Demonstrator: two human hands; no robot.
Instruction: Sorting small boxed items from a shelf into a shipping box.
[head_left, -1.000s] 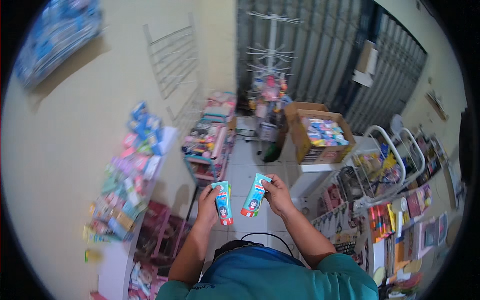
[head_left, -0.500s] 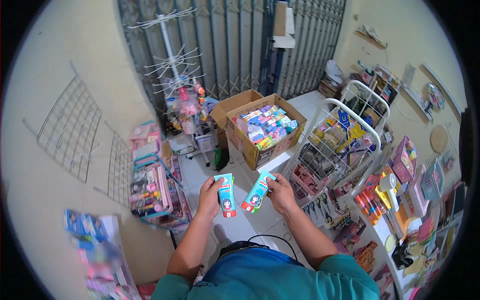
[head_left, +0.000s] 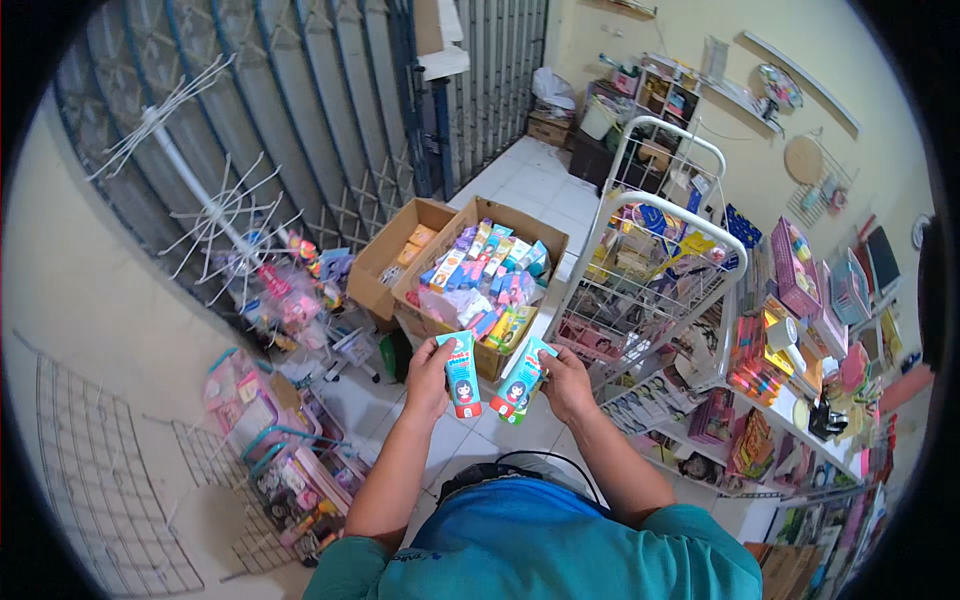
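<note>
My left hand (head_left: 428, 382) is closed on a flat tube (head_left: 463, 378), light blue with a red cap end and a cartoon girl on its front. In my right hand (head_left: 570, 385) is a matching tube (head_left: 521, 382), tilted with its cap toward the left. A green edge shows behind that one, perhaps a second tube. Both tubes are held side by side, slightly apart, with their red ends down. Just beyond them stands an open cardboard box (head_left: 424, 322), filled with small colourful cartons (head_left: 490, 255) and tubes.
Behind the box's left side is another cardboard box (head_left: 368, 285) with orange packs. A white wire rack cart (head_left: 690, 265) stands to the right, beside shelves of goods. At left are a spinning hook stand (head_left: 190, 180) and a pink-and-blue trolley (head_left: 255, 400). A folding metal gate (head_left: 330, 90) closes the back.
My view has turned to the right, so the surroundings shift left. The right-hand tube has come closer to the left-hand one. Both hands keep their hold.
</note>
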